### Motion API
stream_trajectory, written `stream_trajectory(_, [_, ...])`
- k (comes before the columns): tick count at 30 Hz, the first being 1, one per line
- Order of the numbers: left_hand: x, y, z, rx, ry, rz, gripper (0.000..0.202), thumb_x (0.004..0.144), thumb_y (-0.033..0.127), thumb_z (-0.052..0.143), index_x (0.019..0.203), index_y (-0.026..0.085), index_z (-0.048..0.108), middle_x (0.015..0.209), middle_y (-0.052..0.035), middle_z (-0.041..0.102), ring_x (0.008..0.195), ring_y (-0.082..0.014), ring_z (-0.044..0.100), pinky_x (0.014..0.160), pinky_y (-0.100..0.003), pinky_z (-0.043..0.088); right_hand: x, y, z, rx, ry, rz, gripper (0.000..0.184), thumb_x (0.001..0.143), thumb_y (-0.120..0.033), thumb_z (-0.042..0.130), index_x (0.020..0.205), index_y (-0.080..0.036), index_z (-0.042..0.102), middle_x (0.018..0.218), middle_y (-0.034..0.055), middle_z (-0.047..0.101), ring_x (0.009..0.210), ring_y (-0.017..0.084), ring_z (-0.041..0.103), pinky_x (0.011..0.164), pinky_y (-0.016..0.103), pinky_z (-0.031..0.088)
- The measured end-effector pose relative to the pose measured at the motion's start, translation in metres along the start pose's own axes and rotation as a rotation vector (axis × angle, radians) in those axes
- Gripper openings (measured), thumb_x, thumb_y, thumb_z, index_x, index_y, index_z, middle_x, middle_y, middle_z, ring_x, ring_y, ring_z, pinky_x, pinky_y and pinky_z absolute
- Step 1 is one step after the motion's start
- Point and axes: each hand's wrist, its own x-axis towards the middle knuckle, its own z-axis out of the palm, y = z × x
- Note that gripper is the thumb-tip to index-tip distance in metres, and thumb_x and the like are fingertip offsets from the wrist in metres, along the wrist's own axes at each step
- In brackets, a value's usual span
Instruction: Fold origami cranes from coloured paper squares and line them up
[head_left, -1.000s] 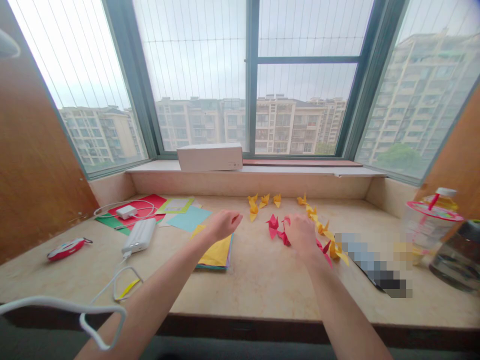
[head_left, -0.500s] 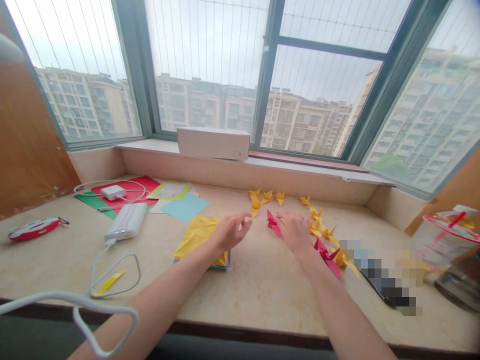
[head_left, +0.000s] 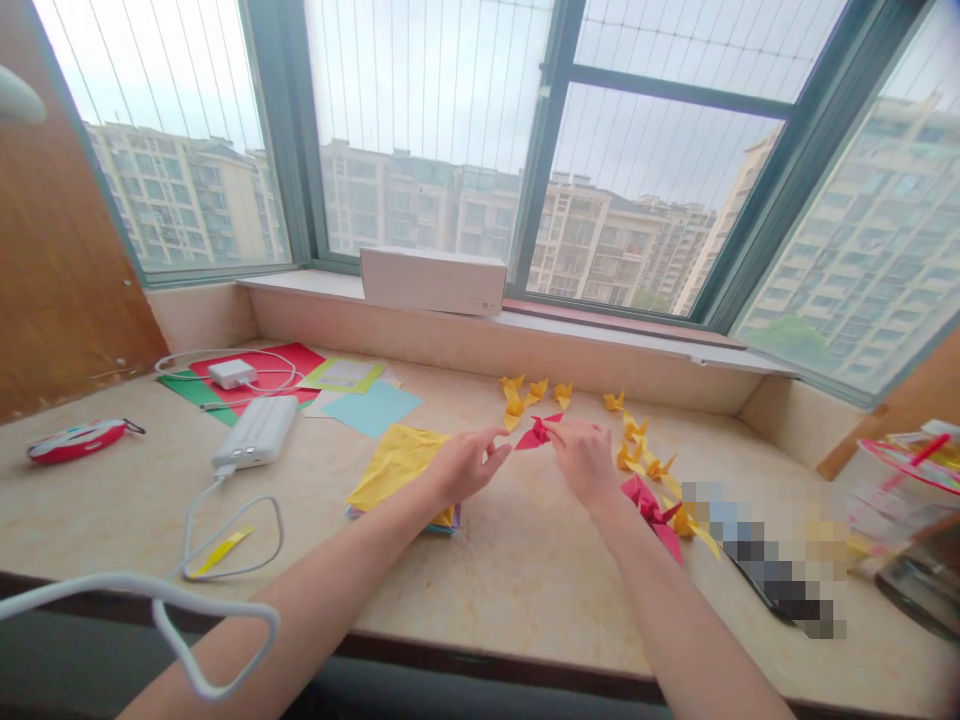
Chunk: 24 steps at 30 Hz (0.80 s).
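Observation:
Between thumb and fingers, my right hand [head_left: 585,455] pinches a red origami crane [head_left: 537,433] near the middle of the counter. My left hand [head_left: 472,465] is just left of the crane, apart from it, with thumb and fingers separated and nothing between them. Under my left wrist lies a stack of folding paper [head_left: 397,468] with a crumpled yellow sheet on top. Several yellow paper cranes [head_left: 537,391] stand behind my hands, and more curve down the right side. Another red paper crane [head_left: 654,510] rests beside my right forearm.
On the left are a white power bank [head_left: 255,432], a white charger [head_left: 232,374], coloured sheets [head_left: 373,408] and a red case [head_left: 86,440]. A phone [head_left: 757,570] and a plastic cup [head_left: 892,500] stand right. A white cable [head_left: 217,600] crosses the front edge.
The red crane in my right hand has turned, its wings now spread more sideways. My left hand has shifted slightly right, nearer to it. The whole view has tilted a little.

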Motion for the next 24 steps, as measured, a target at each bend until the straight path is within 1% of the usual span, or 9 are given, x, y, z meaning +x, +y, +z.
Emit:
stream_trajectory(2, [0.001,0.0,0.0,-0.082,0.05,-0.034,0.047,0.092,0.048,0.048,0.127,0.017,0.056,0.08,-0.0032,0.072,0.059,-0.0153,0.063,0.059,-0.024,0.043,-0.004,-0.006,-0.005,0.105,0.059,-0.09,0.026,0.097,-0.021,0.049,0.109,-0.026,0.072,0.103,0.0068,0.075,0.099,0.021,0.063,0.098,0.04,0.027])
stream_trajectory(4, [0.001,0.002,0.0,-0.145,0.076,-0.075,0.054,0.09,0.053,0.05,0.128,0.016,0.054,0.082,-0.0034,0.073,0.056,-0.0146,0.062,0.057,-0.023,0.043,-0.009,-0.013,-0.008,0.215,0.088,-0.201,0.025,0.098,-0.023,0.05,0.111,-0.027,0.071,0.103,0.0062,0.075,0.098,0.02,0.064,0.098,0.039,0.03])
stream_trajectory(7, [0.0,0.005,-0.002,-0.217,0.046,-0.104,0.046,0.089,0.056,0.049,0.108,0.017,0.066,0.08,-0.0042,0.074,0.055,-0.0142,0.062,0.055,-0.023,0.044,-0.015,-0.023,-0.009,0.374,0.111,-0.345,0.023,0.097,-0.024,0.052,0.11,-0.027,0.071,0.1,0.0054,0.075,0.092,0.021,0.065,0.09,0.037,0.039])
stream_trajectory(9, [-0.001,0.008,-0.002,-0.285,0.016,-0.107,0.045,0.09,0.056,0.048,0.09,0.016,0.07,0.075,-0.0044,0.074,0.053,-0.0132,0.061,0.053,-0.022,0.043,-0.017,-0.029,-0.009,0.464,0.115,-0.362,0.023,0.096,-0.022,0.052,0.11,-0.026,0.07,0.1,0.0051,0.074,0.092,0.021,0.065,0.086,0.036,0.043])
stream_trajectory(11, [-0.001,0.009,-0.002,-0.36,0.02,-0.127,0.047,0.09,0.055,0.047,0.083,0.015,0.069,0.07,-0.0042,0.072,0.048,-0.0113,0.057,0.049,-0.021,0.041,-0.019,-0.032,-0.01,0.534,0.145,-0.309,0.024,0.096,-0.022,0.053,0.116,-0.025,0.066,0.099,0.005,0.074,0.093,0.021,0.065,0.086,0.035,0.046])
stream_trajectory(14, [0.0,0.009,-0.002,-0.429,0.054,-0.155,0.045,0.09,0.054,0.049,0.08,0.014,0.068,0.064,-0.0032,0.069,0.044,-0.0103,0.055,0.046,-0.02,0.041,-0.02,-0.036,-0.012,0.592,0.197,-0.232,0.027,0.094,-0.024,0.056,0.121,-0.024,0.061,0.098,0.005,0.073,0.093,0.021,0.067,0.088,0.036,0.049])
stream_trajectory(17, [0.001,0.009,-0.001,-0.473,0.052,-0.159,0.042,0.09,0.051,0.049,0.079,0.014,0.066,0.055,-0.0004,0.063,0.045,-0.0107,0.054,0.044,-0.02,0.041,-0.021,-0.037,-0.013,0.62,0.21,-0.222,0.018,0.095,-0.024,0.054,0.109,-0.023,0.066,0.097,0.0054,0.072,0.091,0.021,0.067,0.084,0.035,0.051])
stream_trajectory(19, [0.002,0.007,0.0,-0.522,0.054,-0.169,0.04,0.091,0.049,0.048,0.08,0.014,0.064,0.053,0.001,0.06,0.045,-0.0109,0.054,0.042,-0.019,0.04,-0.021,-0.037,-0.012,0.66,0.232,-0.178,0.014,0.094,-0.025,0.054,0.099,-0.023,0.067,0.093,0.0049,0.072,0.088,0.02,0.067,0.082,0.035,0.052])
stream_trajectory(24, [0.004,0.003,0.003,-0.655,0.079,-0.185,0.036,0.09,0.048,0.051,0.085,0.014,0.061,0.063,-0.0003,0.063,0.044,-0.009,0.054,0.041,-0.019,0.042,-0.015,-0.033,-0.008,0.94,0.325,0.082,0.013,0.089,-0.033,0.061,0.094,-0.021,0.064,0.091,0.0057,0.071,0.084,0.02,0.067,0.081,0.036,0.054])
